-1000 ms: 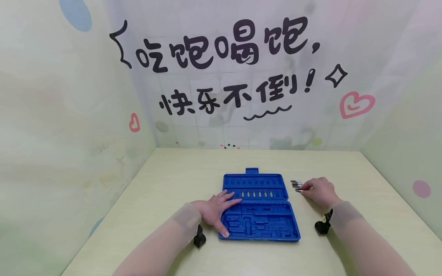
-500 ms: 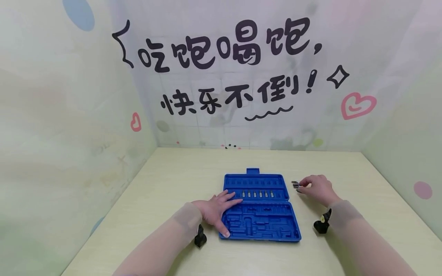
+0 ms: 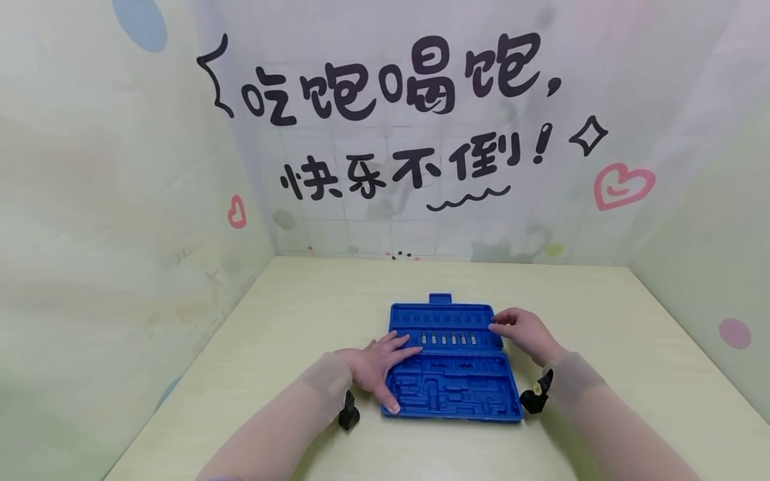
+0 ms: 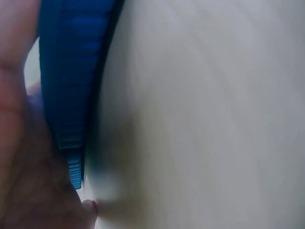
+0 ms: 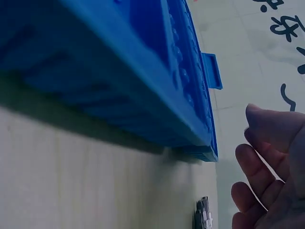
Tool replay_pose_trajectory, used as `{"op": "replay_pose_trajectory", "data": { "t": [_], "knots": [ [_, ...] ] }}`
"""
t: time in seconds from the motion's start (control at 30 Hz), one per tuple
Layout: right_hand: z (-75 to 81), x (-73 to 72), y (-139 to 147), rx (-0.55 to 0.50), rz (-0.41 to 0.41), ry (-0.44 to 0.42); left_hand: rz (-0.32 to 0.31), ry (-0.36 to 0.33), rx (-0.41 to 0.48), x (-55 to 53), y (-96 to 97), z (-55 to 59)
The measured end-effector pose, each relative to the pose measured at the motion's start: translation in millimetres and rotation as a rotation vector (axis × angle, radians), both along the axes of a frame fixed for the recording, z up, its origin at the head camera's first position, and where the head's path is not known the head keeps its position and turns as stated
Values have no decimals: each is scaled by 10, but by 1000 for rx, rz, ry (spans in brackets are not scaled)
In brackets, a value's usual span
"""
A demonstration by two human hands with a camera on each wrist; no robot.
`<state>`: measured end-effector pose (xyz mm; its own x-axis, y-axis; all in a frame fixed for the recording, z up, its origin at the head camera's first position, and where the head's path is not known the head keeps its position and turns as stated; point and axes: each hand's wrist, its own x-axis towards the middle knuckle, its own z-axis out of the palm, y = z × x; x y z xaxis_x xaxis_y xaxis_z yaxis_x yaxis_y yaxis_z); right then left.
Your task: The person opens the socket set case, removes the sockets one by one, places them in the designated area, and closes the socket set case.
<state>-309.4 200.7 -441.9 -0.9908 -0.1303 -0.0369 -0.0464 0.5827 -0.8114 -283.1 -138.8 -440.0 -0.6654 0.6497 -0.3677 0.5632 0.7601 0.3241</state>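
Shifted since the earlier head frames: right hand (image 3: 525, 332), away from the loose bits (image 5: 203, 213) and in to the right edge of the open blue case (image 3: 451, 401). No visible shift in left hand (image 3: 375, 364), spread across the case's left side, thumb over the near half, fingers reaching onto the far half. Fanned wide there, with nothing gripped. On the right, fingers bent, thumb and forefinger close together as if for a pinch; impossible to tell from either view whether around a bit or around nothing.

Case flat on the table (image 3: 325, 300), between both hands; loose bits on the tabletop to its right.

For a neat reach in over the case: best to keep steady pressure on the left against sliding, to pass above the rim rather than into it, to line up any held bit with a free slot before pressing, and to stay clear of the seated bits (image 3: 444, 339).

By count: one case in two halves, one latch tab (image 3: 440, 298), two hands, six seated bits visible in one row of the far half. Loose bits: apparently at least two in the right wrist view; not visible in the head view, so no firm total.
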Motion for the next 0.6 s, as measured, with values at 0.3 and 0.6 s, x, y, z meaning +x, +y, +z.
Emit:
{"op": "replay_pose_trajectory", "data": {
  "t": [0.3,0.6],
  "knots": [
    [59,41,-96,-28,12,-59,6,10,-39,-21,-28,12],
    [33,-29,-409,-25,26,-60,41,18,-64,-120,-157,28]
  ]
}}
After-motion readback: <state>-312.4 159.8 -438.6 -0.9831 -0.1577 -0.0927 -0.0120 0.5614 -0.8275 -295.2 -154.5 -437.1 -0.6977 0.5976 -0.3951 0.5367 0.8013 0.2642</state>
